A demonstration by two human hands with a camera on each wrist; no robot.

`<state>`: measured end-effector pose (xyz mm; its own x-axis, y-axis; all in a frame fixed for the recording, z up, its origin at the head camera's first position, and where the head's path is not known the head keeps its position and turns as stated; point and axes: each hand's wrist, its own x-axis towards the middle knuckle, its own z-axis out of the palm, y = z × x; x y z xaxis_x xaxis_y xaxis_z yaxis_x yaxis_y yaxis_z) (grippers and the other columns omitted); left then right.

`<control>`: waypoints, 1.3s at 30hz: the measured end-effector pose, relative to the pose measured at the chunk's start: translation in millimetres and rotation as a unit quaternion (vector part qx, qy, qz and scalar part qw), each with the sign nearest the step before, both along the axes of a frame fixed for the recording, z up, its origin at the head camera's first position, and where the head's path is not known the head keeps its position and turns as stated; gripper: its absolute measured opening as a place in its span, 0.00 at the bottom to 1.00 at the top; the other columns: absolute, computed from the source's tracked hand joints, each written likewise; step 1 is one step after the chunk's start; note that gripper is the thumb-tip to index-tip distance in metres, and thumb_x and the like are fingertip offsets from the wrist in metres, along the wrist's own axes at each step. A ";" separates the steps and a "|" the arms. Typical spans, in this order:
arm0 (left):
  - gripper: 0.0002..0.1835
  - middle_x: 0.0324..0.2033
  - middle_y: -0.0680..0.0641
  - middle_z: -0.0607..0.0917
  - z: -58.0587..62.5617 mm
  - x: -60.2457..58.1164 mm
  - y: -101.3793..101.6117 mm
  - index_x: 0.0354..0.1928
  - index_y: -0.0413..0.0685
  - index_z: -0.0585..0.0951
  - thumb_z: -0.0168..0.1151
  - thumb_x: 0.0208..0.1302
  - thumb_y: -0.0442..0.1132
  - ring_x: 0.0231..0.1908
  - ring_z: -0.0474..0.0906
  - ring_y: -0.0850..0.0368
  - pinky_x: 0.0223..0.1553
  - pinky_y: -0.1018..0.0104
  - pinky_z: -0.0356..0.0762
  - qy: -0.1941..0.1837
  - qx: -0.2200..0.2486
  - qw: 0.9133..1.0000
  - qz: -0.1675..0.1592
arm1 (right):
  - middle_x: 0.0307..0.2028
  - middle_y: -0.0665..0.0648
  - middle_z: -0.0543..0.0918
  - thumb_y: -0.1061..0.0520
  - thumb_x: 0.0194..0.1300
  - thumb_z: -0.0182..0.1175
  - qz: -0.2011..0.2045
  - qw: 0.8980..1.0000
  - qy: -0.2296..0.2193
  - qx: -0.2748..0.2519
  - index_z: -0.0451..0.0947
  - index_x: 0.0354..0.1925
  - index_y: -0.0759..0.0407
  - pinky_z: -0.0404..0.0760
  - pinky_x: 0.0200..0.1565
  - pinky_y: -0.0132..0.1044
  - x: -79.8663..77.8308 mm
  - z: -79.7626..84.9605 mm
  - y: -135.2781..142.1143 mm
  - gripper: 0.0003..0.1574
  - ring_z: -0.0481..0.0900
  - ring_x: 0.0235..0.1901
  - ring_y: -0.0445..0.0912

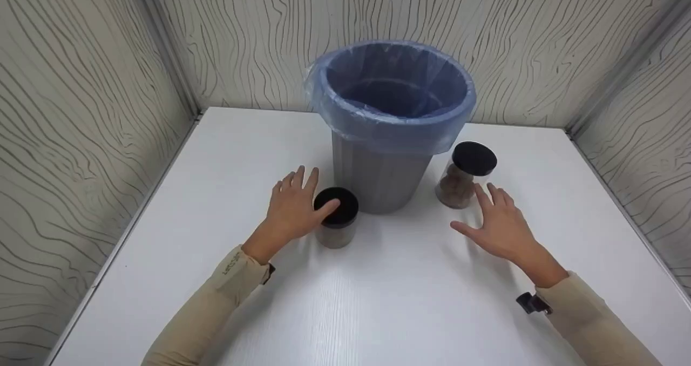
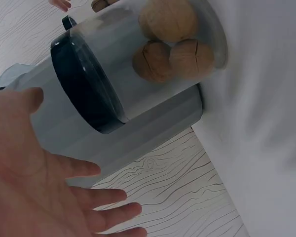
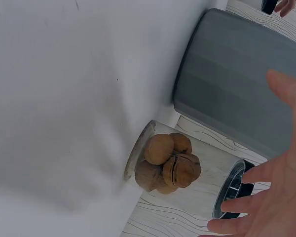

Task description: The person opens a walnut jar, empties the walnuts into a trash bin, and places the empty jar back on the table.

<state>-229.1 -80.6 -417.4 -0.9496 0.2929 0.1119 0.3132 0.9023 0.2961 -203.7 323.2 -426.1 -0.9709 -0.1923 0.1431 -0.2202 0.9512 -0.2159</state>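
A clear jar (image 1: 336, 237) with a black lid stands upright at the front left of a grey bin. My left hand (image 1: 291, 209) is beside it, fingers spread, the thumb over the lid in the head view; the left wrist view shows a gap between thumb and lid (image 2: 84, 81). Three walnuts (image 2: 170, 19) lie at that jar's bottom. To the right of the bin stands a second black-lidded jar (image 1: 456, 190), holding several walnuts (image 3: 170, 163). Near its right side my right hand (image 1: 502, 225) is held with fingers extended, gripping nothing; whether the fingertips touch it I cannot tell.
The grey bin (image 1: 372, 177), lined with a blue plastic bag (image 1: 399, 131), stands towards the back of the white table (image 1: 378, 301). Wood-patterned panels (image 1: 243, 42) enclose the table at the back and both sides.
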 end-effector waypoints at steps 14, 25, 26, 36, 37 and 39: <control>0.48 0.66 0.42 0.64 -27.4 -5.4 -28.2 0.72 0.46 0.54 0.67 0.56 0.54 0.64 0.62 0.48 0.60 0.51 0.63 -0.169 0.298 0.935 -0.090 | 0.57 0.72 0.68 0.48 0.63 0.60 0.044 0.998 -0.014 -0.046 0.64 0.61 0.72 0.69 0.52 0.59 -1.3 -9.2 -13.3 0.38 0.69 0.55 0.65; 0.52 0.66 0.39 0.62 -48.3 -10.5 -26.0 0.72 0.43 0.50 0.73 0.52 0.41 0.63 0.61 0.43 0.60 0.49 0.63 -0.271 0.360 0.886 -0.113 | 0.54 0.67 0.73 0.52 0.62 0.61 0.095 0.993 0.013 -0.075 0.69 0.57 0.69 0.72 0.50 0.55 -6.6 -16.7 -32.6 0.31 0.74 0.51 0.61; 0.53 0.65 0.39 0.62 -50.1 -11.0 -24.4 0.72 0.43 0.50 0.74 0.51 0.40 0.63 0.62 0.43 0.59 0.49 0.63 -0.275 0.364 0.883 -0.113 | 0.53 0.67 0.73 0.52 0.62 0.61 0.098 0.992 0.014 -0.076 0.69 0.56 0.69 0.72 0.49 0.54 -7.5 -16.8 -34.6 0.30 0.74 0.50 0.60; 0.50 0.60 0.41 0.70 -65.8 -12.2 -10.3 0.66 0.41 0.62 0.78 0.39 0.32 0.59 0.66 0.42 0.60 0.50 0.62 -0.238 0.359 0.897 -0.097 | 0.52 0.65 0.74 0.53 0.63 0.61 0.110 0.987 0.002 -0.115 0.70 0.57 0.68 0.73 0.49 0.52 -16.2 -21.1 -55.9 0.29 0.75 0.49 0.58; 0.52 0.62 0.40 0.69 -66.2 -12.7 -9.1 0.68 0.42 0.61 0.79 0.38 0.32 0.60 0.64 0.42 0.61 0.49 0.60 -0.234 0.355 0.899 -0.102 | 0.52 0.65 0.74 0.53 0.63 0.61 0.111 0.987 0.001 -0.117 0.70 0.57 0.68 0.73 0.49 0.52 -16.7 -21.8 -57.9 0.29 0.75 0.49 0.58; 0.56 0.65 0.40 0.65 -67.2 -14.0 -7.2 0.70 0.43 0.57 0.79 0.37 0.33 0.64 0.60 0.42 0.63 0.49 0.55 -0.226 0.344 0.904 -0.114 | 0.51 0.65 0.75 0.52 0.63 0.61 0.112 0.987 0.001 -0.118 0.70 0.57 0.68 0.73 0.49 0.51 -17.6 -23.7 -61.6 0.30 0.75 0.49 0.57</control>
